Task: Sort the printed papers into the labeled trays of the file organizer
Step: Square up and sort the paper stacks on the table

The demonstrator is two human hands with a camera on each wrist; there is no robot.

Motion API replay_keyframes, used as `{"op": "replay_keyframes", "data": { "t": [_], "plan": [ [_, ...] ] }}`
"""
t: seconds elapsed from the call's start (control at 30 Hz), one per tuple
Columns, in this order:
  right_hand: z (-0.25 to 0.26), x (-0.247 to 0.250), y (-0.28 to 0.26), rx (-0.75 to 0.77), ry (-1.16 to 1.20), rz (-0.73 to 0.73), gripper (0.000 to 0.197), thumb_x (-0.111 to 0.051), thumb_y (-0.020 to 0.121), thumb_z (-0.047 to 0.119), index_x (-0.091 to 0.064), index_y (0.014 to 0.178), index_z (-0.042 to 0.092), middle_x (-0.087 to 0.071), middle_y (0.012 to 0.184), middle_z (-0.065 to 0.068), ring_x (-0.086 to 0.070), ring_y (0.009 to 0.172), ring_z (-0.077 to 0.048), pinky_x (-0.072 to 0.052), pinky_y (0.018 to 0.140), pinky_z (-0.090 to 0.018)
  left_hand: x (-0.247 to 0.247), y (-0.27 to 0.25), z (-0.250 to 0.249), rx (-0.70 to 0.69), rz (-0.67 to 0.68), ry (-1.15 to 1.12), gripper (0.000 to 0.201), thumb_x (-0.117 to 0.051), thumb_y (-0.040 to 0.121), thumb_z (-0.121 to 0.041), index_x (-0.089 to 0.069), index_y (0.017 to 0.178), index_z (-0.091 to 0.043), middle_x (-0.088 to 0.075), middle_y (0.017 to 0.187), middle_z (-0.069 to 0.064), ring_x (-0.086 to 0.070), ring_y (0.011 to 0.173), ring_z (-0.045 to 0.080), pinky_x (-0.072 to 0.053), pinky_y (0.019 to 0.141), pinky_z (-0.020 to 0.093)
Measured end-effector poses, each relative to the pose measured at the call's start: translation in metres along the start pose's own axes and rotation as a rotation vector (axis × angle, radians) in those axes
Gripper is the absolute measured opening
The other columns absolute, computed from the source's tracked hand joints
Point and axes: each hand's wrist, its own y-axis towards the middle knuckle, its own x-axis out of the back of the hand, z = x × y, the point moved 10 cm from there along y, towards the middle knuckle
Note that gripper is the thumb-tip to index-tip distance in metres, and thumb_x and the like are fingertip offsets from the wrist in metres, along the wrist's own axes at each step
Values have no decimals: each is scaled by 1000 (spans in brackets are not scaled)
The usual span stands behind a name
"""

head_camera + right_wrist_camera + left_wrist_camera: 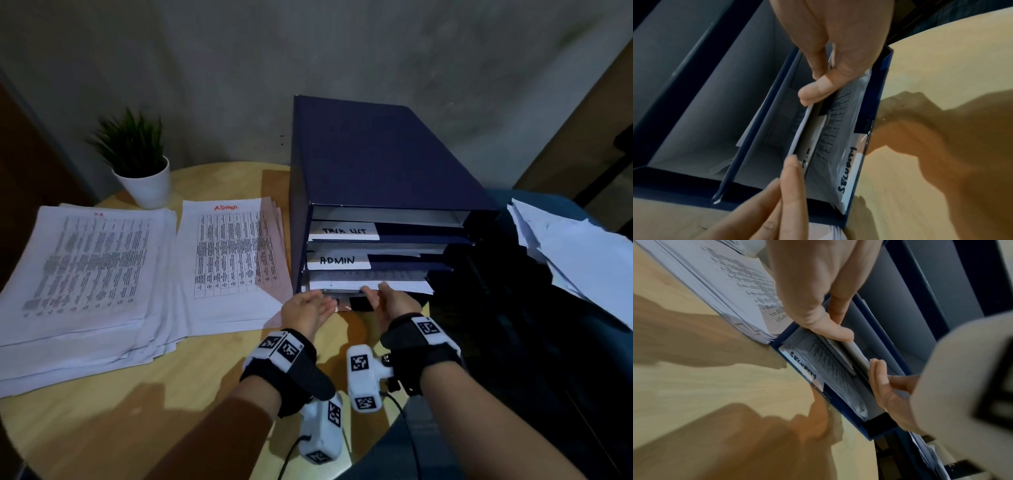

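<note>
The dark blue file organizer (pixel 376 154) stands on the table with trays labelled TASK LIST (pixel 343 231) and ADMIN (pixel 337 261). Its lowest tray carries a SECURITY label (pixel 803 368) (pixel 846 172). A thin stack of printed papers (pixel 370 286) (pixel 846 356) (pixel 803 129) lies partly inside that lowest tray, above sheets that are in it. My left hand (pixel 308 306) (pixel 838 326) pinches the stack's front edge on the left, thumb on one face. My right hand (pixel 390 299) (pixel 818 81) pinches the same edge further right.
Two piles of printed papers lie left of the organizer: a large one (pixel 85 267) and one headed ADMIN (pixel 233 260). A potted plant (pixel 144 164) stands behind them. Loose white sheets (pixel 582 260) lie to the right, off the round wooden table (pixel 137 411).
</note>
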Motion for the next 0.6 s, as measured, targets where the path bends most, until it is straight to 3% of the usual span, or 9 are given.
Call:
{"op": "replay_keyframes", "data": {
  "t": [0.1, 0.17, 0.2, 0.27, 0.33, 0.37, 0.43, 0.5, 0.6],
  "plan": [
    [6, -6, 12, 32, -14, 9, 37, -42, 95, -5, -40, 131, -15, -53, 128, -29, -59, 117, -31, -57, 58, -17, 0, 9, 1, -10, 30, 85, 26, -43, 96, 4, -51, 119, 11, -60, 79, 12, -61, 71, 17, -56, 72, 25],
    [12, -8, 18, 60, -71, 21, 41, -37, 95, -8, -34, 136, -13, -45, 137, -30, -65, 103, -29, -56, 52, -17, 7, 15, 1, -25, 26, 175, 24, -43, 96, 3, -53, 117, 10, -61, 79, 10, -61, 71, 16, -54, 68, 23],
    [13, -8, 21, 62, -106, 8, 40, -37, 96, -7, -35, 135, -13, -50, 131, -30, -71, 80, -23, -56, 51, -18, 12, 18, -1, -44, 20, 230, 23, -44, 96, 3, -55, 116, 8, -61, 80, 10, -62, 71, 16, -54, 67, 20],
    [14, -5, 29, 64, -226, -68, 31, -43, 95, -4, -46, 125, -12, -63, 94, -24, -65, 45, -17, -57, 46, -23, 23, 22, -6, -90, 1, 345, 20, -44, 95, 2, -59, 109, 3, -62, 83, 8, -61, 70, 12, -54, 58, 12],
    [16, -1, 32, 70, -377, -158, 12, -52, 94, 4, -59, 92, -6, -60, 63, -14, -58, 32, -16, -53, 38, -24, 38, 27, -15, -137, -28, 437, 19, -43, 94, 5, -60, 98, -3, -61, 82, 8, -58, 67, 10, -49, 49, 6],
    [18, 0, 34, 88, -446, -187, 18, -55, 93, 7, -58, 77, -2, -59, 54, -11, -55, 27, -15, -51, 35, -23, 48, 30, -19, -150, -44, 467, 21, -43, 93, 8, -60, 93, -4, -60, 79, 9, -57, 65, 11, -49, 48, 8],
    [21, -1, 36, 135, -552, -205, 26, -57, 92, 12, -55, 67, 4, -57, 50, -8, -53, 29, -17, -46, 33, -19, 68, 40, -29, -184, -87, 518, 26, -42, 88, 15, -62, 85, -2, -60, 74, 13, -57, 63, 18, -48, 55, 20],
    [24, 0, 29, 224, -630, -225, 18, -56, 92, 13, -62, 80, 2, -58, 60, -9, -54, 45, -21, -47, 36, -18, 88, 47, -43, -251, -165, 668, 27, -44, 86, 15, -67, 85, 0, -64, 75, 11, -60, 74, 26, -46, 66, 23],
    [25, 0, 7, 424, -778, -278, 19, -53, 93, 12, -68, 98, 3, -68, 88, -18, -64, 80, -33, -52, 70, -32, 109, 51, -65, -341, -254, 1094, 27, -46, 90, -1, -71, 97, -8, -70, 103, 8, -64, 96, 27, -50, 87, 28]
  ]
}}
